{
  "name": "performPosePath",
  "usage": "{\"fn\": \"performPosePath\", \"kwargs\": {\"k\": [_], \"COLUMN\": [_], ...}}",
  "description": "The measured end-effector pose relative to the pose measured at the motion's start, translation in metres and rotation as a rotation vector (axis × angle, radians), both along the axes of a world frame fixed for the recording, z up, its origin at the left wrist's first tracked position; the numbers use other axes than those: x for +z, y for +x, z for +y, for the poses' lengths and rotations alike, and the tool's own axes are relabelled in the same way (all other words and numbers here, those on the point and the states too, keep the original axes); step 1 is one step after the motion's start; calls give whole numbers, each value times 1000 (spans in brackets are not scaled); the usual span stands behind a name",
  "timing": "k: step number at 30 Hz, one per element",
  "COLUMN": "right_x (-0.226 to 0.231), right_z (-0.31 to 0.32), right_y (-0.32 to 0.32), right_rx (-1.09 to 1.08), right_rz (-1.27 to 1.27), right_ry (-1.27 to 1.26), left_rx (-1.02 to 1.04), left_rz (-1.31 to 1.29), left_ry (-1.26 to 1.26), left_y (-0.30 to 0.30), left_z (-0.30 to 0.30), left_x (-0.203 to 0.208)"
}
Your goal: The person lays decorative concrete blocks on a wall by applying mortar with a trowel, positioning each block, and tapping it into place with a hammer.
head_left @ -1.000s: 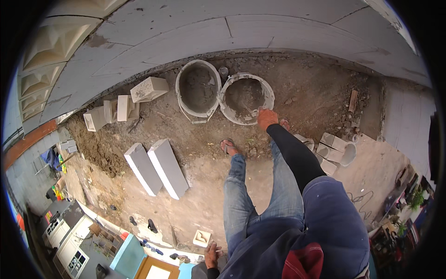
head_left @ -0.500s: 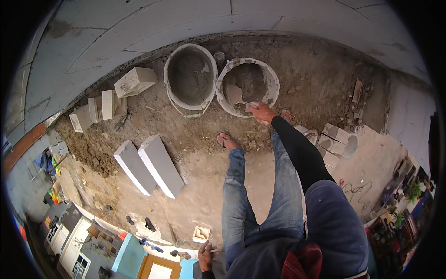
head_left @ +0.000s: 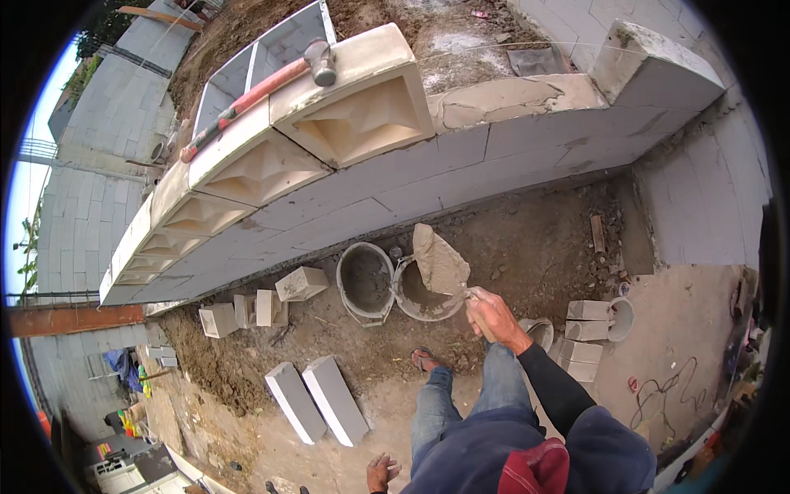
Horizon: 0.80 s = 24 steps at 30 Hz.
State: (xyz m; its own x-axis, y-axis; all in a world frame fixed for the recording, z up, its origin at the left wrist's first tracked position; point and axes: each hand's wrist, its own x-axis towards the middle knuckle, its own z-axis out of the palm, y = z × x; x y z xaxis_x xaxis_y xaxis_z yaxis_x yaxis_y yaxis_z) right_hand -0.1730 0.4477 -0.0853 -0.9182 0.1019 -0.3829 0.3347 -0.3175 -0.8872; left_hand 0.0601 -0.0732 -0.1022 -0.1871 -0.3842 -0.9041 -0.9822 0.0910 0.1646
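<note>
My right hand (head_left: 492,319) is closed round the wooden handle of a trowel (head_left: 476,306), raised above the right bucket (head_left: 411,309). A thick load of wet mortar (head_left: 440,262) covers the blade. Low in the picture, beside my body, hangs my left hand (head_left: 382,473), its fingers apart and nothing visible in them. Ahead stands a low grey block wall (head_left: 395,185). Cream blocks with pyramid-shaped recesses (head_left: 354,123) line its left part. Spread mortar (head_left: 518,99) lies on the wall top to their right. A red-handled hammer (head_left: 247,103) rests across the cream blocks.
A second bucket (head_left: 342,288) stands left of the first. Loose recessed blocks (head_left: 300,285) sit by the wall's foot, two long grey blocks (head_left: 336,399) on the ground nearer me. More blocks (head_left: 586,329) and a cable (head_left: 671,395) are at right. A string runs above the wall.
My right hand has lifted the trowel out of the right bucket, now loaded with mortar. The view has tilted up, bringing the wall top and hammer into sight.
</note>
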Motion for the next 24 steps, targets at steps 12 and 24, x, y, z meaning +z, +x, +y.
{"fn": "performPosePath", "kwargs": {"k": [12,24], "right_x": [101,98], "right_z": [86,123], "right_y": [-164,-135], "right_rx": [-574,-398], "right_rz": [534,509], "right_ry": [851,883], "left_rx": [-850,-1074], "left_rz": [671,641], "left_ry": [-3,-138], "left_y": [10,26], "left_z": [29,81], "left_x": [-60,-12]}}
